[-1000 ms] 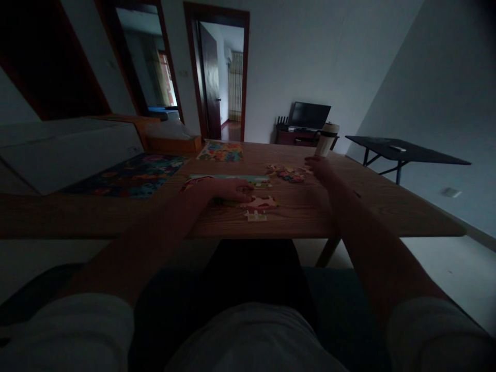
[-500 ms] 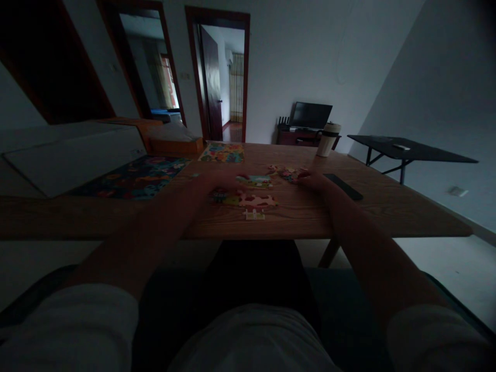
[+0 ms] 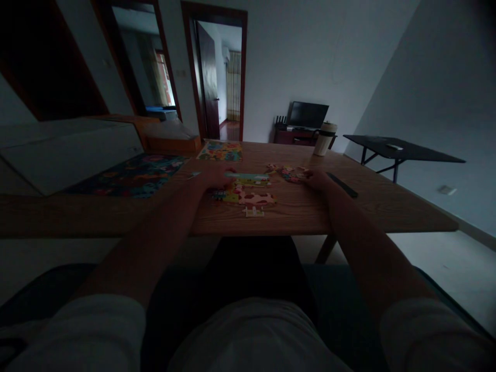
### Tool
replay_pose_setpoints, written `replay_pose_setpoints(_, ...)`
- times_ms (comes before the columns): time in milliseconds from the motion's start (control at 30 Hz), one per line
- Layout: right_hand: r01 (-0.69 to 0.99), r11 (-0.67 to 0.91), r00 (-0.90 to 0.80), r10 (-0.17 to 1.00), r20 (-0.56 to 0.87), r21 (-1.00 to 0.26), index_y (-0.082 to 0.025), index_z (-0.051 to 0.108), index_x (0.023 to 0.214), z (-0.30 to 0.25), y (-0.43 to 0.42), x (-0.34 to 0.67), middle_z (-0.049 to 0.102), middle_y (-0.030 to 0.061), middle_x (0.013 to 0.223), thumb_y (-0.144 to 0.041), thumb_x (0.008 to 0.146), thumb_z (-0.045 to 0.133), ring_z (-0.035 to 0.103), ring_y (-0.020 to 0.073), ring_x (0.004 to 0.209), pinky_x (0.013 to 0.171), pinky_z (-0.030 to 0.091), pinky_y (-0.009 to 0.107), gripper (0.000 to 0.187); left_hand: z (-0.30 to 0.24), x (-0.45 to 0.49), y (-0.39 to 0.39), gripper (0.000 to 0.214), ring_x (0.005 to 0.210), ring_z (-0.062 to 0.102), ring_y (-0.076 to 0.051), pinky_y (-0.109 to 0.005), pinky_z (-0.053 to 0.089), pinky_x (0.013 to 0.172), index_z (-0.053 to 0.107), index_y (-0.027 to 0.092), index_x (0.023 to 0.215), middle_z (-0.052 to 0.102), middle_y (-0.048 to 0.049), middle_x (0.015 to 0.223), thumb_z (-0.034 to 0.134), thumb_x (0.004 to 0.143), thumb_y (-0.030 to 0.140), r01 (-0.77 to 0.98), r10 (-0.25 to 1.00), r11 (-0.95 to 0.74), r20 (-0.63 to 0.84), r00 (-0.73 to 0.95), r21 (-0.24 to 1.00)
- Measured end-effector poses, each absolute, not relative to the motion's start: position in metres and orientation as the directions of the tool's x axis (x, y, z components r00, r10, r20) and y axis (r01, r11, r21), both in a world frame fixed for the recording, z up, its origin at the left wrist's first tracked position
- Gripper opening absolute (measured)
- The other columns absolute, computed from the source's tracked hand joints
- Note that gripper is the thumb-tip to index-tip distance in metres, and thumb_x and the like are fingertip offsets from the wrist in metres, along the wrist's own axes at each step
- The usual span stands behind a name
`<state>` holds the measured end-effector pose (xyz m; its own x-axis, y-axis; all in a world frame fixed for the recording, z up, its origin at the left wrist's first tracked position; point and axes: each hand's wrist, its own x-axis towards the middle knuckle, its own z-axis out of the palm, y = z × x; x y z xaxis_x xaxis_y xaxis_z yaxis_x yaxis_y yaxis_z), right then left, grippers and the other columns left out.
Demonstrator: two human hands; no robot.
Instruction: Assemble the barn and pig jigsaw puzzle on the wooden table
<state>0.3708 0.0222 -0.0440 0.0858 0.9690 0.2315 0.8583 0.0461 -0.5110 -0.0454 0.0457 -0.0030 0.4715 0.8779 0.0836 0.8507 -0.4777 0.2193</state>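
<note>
- Left hand [image 3: 211, 177]: lies palm-down on the brown wooden table [image 3: 368, 206], fingers resting on the left end of the partly joined colourful cardboard jigsaw [image 3: 248, 188]; it presses rather than grips, as far as the dim light shows.
- Right hand [image 3: 315, 179]: rests on the table with its fingertips at the small heap of loose pinkish puzzle pieces [image 3: 289, 172], just to its left; whether it pinches a piece cannot be told.
- Progress, as judged: the joined section between the two hands is only a small patch with a pink spotted cow showing; one pale fence-shaped piece [image 3: 253, 211] lies apart just below it, and the heap is unplaced, so most of the assembly appears to remain.
- Beyond the left hand: two finished-looking colourful picture boards [image 3: 132, 175] lie flat.
- Beyond the right hand: a pale lidded cup [image 3: 323, 138] stands upright; a flat dark remote-like bar [image 3: 343, 185] lies just to the right.
</note>
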Motion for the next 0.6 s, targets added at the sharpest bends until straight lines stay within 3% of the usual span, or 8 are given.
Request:
replay_pose_setpoints(100, 0.84, -0.007, 0.129, 0.974, 0.187, -0.543, -0.013, 0.07, 0.124, -0.046, 0.0246, 0.3762, 0.074, 0.0169, 0.109, -0.025, 0.085, 0.071, 0.07, 0.0261, 0.095, 0.089, 0.052, 0.038, 0.041, -0.003, -0.0475, 0.0455, 0.054, 0.12, 0.06, -0.028, -0.036, 0.046, 0.102, 0.062, 0.021, 0.135, 0.063, -0.0108, 0.138, 0.054, 0.089, 0.048, 0.852, 0.882, -0.47, 0.092, 0.462, 0.231)
replay_pose_setpoints(233, 0.823, -0.084, 0.197, 0.97, 0.143, -0.561, -0.013, 0.073, 0.118, -0.0469, 0.0247, 0.3801, 0.076, 0.0154, 0.098, -0.036, 0.086, 0.072, 0.07, 0.0261, 0.086, 0.08, 0.053, 0.038, 0.039, -0.001, -0.0501, 0.0447, 0.051, 0.124, 0.058, -0.029, -0.038, 0.043, 0.107, 0.065, 0.023, 0.131, 0.063, -0.0086, 0.139, 0.054, 0.088, 0.046, 0.825, 0.858, -0.514, 0.13, 0.497, 0.237)
replay_pose_setpoints(367, 0.819, -0.058, 0.162, 0.978, 0.133, -0.571, -0.01, 0.071, 0.125, -0.0446, 0.0217, 0.3782, 0.074, 0.0182, 0.105, -0.03, 0.091, 0.065, 0.07, 0.0254, 0.089, 0.082, 0.05, 0.038, 0.04, 0.0006, -0.0487, 0.0433, 0.05, 0.126, 0.057, -0.028, -0.037, 0.042, 0.108, 0.067, 0.023, 0.129, 0.062, -0.0088, 0.14, 0.054, 0.087, 0.047, 0.814, 0.85, -0.526, 0.135, 0.509, 0.246)
replay_pose_setpoints(500, 0.816, -0.063, 0.144, 0.985, 0.097, -0.575, -0.015, 0.065, 0.135, -0.0405, 0.0217, 0.3734, 0.073, 0.0166, 0.107, -0.033, 0.078, 0.08, 0.07, 0.0278, 0.089, 0.084, 0.053, 0.04, 0.061, 0.0011, -0.0481, 0.0423, 0.05, 0.126, 0.056, -0.029, -0.039, 0.042, 0.107, 0.067, 0.022, 0.129, 0.063, -0.0104, 0.138, 0.053, 0.089, 0.049, 0.814, 0.848, -0.529, 0.135, 0.512, 0.239)
replay_pose_setpoints(600, 0.796, -0.096, 0.188, 0.978, 0.094, -0.597, -0.016, 0.066, 0.129, -0.0382, 0.0231, 0.3709, 0.073, 0.0175, 0.106, -0.035, 0.072, 0.086, 0.07, 0.0295, 0.088, 0.081, 0.055, 0.041, 0.064, 0.0019, -0.0485, 0.0418, 0.049, 0.125, 0.057, -0.029, -0.038, 0.043, 0.106, 0.067, 0.024, 0.129, 0.062, -0.0093, 0.139, 0.053, 0.089, 0.049, 0.819, 0.851, -0.525, 0.124, 0.511, 0.231)
